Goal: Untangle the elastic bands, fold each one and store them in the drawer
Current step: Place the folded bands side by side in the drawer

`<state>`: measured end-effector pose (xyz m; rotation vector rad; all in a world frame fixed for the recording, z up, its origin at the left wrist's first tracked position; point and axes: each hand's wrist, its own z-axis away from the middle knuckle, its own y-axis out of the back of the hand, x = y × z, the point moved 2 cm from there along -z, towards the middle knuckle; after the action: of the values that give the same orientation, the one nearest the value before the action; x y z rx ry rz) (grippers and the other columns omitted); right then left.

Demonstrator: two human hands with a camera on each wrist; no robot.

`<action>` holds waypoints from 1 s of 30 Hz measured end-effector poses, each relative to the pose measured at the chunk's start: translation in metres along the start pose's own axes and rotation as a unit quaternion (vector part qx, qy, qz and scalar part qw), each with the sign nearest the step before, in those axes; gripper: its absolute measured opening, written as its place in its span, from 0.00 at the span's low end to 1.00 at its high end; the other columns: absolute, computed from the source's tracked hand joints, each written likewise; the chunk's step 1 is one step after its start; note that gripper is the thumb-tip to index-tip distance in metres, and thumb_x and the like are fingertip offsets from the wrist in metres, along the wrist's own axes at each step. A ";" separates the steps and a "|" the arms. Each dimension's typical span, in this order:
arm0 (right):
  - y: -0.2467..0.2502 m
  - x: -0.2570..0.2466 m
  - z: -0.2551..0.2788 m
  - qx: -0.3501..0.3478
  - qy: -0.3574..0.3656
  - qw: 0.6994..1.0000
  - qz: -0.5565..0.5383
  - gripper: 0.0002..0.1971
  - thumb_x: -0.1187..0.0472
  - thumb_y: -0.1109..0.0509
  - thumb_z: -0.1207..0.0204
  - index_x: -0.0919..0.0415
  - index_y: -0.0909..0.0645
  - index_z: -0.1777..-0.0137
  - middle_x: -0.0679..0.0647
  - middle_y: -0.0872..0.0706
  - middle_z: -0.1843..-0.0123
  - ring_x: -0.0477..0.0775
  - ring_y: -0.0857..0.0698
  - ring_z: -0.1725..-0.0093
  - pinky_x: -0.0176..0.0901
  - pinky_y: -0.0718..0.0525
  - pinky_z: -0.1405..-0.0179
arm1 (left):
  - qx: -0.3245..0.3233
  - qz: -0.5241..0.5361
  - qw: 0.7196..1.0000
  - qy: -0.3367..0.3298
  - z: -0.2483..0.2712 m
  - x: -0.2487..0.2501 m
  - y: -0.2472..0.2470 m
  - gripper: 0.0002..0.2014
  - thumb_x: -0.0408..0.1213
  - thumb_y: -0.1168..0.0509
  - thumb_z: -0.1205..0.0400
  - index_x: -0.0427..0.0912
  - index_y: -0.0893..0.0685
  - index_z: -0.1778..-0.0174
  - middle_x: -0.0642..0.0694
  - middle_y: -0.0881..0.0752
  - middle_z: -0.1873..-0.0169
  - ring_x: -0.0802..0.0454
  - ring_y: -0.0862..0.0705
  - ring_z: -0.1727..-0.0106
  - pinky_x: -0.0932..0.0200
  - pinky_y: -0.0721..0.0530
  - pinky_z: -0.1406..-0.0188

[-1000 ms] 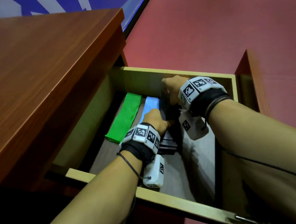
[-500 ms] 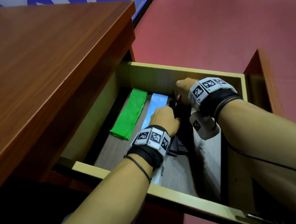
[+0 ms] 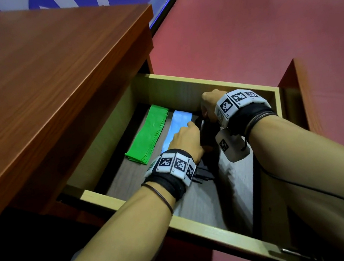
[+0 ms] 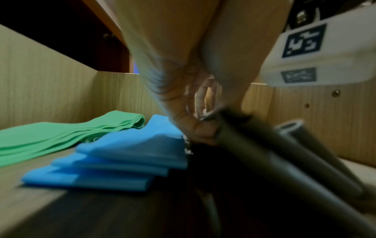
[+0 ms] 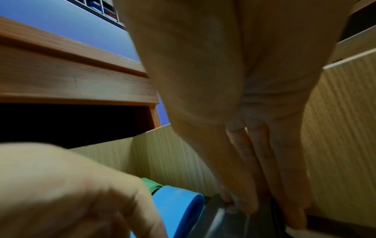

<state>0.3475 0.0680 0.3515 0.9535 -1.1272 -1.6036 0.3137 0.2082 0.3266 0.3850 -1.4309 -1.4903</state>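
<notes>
Fingers [image 5: 250, 185] of right hand [image 3: 210, 106] laid straight on black band [image 3: 208, 133], left hand [image 3: 187, 138] pinching its near folds, probably to keep them stacked; beside blue band [image 3: 179, 121] and green band [image 3: 149, 133], flat inside drawer [image 3: 204, 84]

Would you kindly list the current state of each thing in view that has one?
drawer: pulled open.
green band: folded, lying flat in the drawer.
blue band: folded, beside the green one.
black band: folded, in both hands, low in the drawer.
left hand: grips the black band.
right hand: fingers straight, pressing the black band.
</notes>
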 end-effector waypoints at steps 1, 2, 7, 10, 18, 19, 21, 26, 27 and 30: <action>0.000 0.001 0.000 -0.002 -0.002 1.000 -0.001 0.13 0.67 0.22 0.33 0.62 0.14 0.47 0.63 0.12 0.50 0.66 0.13 0.58 0.53 0.11 0.53 | 0.008 0.005 1.000 0.002 0.000 0.000 0.001 0.25 0.43 0.26 0.20 0.33 0.29 0.37 0.32 0.19 0.40 0.31 0.19 0.40 0.48 0.24 0.53; 0.001 0.001 -0.001 -0.002 -0.002 1.000 -0.006 0.14 0.67 0.22 0.31 0.63 0.15 0.45 0.64 0.13 0.48 0.66 0.14 0.57 0.51 0.12 0.55 | 0.018 0.011 1.000 0.004 -0.001 0.001 0.002 0.22 0.40 0.28 0.18 0.32 0.28 0.36 0.31 0.20 0.40 0.31 0.19 0.40 0.48 0.25 0.53; 0.002 0.003 0.000 0.010 0.010 1.000 -0.001 0.13 0.70 0.28 0.27 0.65 0.15 0.43 0.65 0.14 0.48 0.67 0.16 0.57 0.48 0.21 0.61 | 0.020 -0.023 1.000 0.000 0.002 0.002 0.002 0.14 0.33 0.34 0.15 0.32 0.26 0.37 0.30 0.21 0.39 0.28 0.20 0.38 0.42 0.22 0.48; 0.000 0.005 0.002 0.030 0.016 0.999 0.006 0.12 0.68 0.27 0.31 0.60 0.15 0.47 0.62 0.15 0.53 0.64 0.18 0.62 0.48 0.17 0.60 | 0.022 -0.074 0.997 0.000 0.005 0.004 0.004 0.12 0.33 0.33 0.17 0.34 0.23 0.39 0.34 0.26 0.38 0.30 0.19 0.40 0.44 0.26 0.54; -0.006 0.003 -0.008 0.037 -0.003 0.999 0.024 0.12 0.58 0.18 0.38 0.55 0.15 0.56 0.52 0.18 0.67 0.57 0.20 0.71 0.49 0.11 0.61 | 0.057 -0.122 0.985 -0.107 0.006 0.009 -0.003 0.23 0.36 0.37 0.16 0.52 0.29 0.25 0.41 0.29 0.39 0.35 0.26 0.40 0.47 0.31 0.61; -0.007 0.004 -0.009 0.042 -0.007 0.999 0.025 0.12 0.57 0.17 0.39 0.56 0.17 0.59 0.52 0.19 0.69 0.57 0.20 0.73 0.48 0.11 0.63 | 0.057 -0.116 0.986 -0.105 0.006 0.009 -0.003 0.21 0.37 0.38 0.15 0.53 0.28 0.25 0.41 0.30 0.39 0.36 0.27 0.40 0.47 0.30 0.61; -0.008 0.003 -0.011 0.036 -0.004 0.999 0.025 0.12 0.57 0.18 0.39 0.57 0.16 0.59 0.51 0.19 0.69 0.58 0.19 0.72 0.48 0.11 0.64 | 0.053 -0.116 0.987 -0.100 0.007 0.009 -0.003 0.20 0.42 0.37 0.15 0.55 0.27 0.26 0.42 0.32 0.38 0.35 0.28 0.39 0.47 0.29 0.61; -0.006 0.004 -0.015 0.007 0.012 0.999 0.037 0.11 0.62 0.20 0.35 0.54 0.15 0.53 0.53 0.18 0.65 0.59 0.17 0.68 0.48 0.14 0.64 | 0.014 -0.113 0.989 -0.098 0.008 0.009 -0.006 0.37 0.52 0.28 0.22 0.56 0.38 0.20 0.39 0.34 0.38 0.34 0.27 0.41 0.46 0.27 0.59; -0.006 0.004 -0.016 0.006 0.010 0.999 0.037 0.11 0.62 0.19 0.36 0.54 0.14 0.54 0.53 0.18 0.65 0.58 0.17 0.68 0.48 0.13 0.64 | 0.009 -0.112 0.990 -0.090 0.008 0.008 -0.007 0.37 0.50 0.27 0.23 0.55 0.38 0.20 0.39 0.34 0.39 0.34 0.27 0.41 0.46 0.26 0.59; -0.006 0.003 -0.017 -0.004 0.009 0.999 0.035 0.10 0.61 0.19 0.35 0.55 0.13 0.55 0.53 0.15 0.64 0.59 0.15 0.66 0.48 0.12 0.63 | 0.008 -0.107 0.991 -0.081 0.007 0.008 -0.008 0.36 0.46 0.28 0.22 0.51 0.38 0.21 0.38 0.32 0.42 0.33 0.26 0.41 0.46 0.25 0.59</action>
<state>0.3605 0.0624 0.3406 0.9122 -1.1298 -1.5400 0.3016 0.2042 0.3247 0.4471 -1.5682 -1.7147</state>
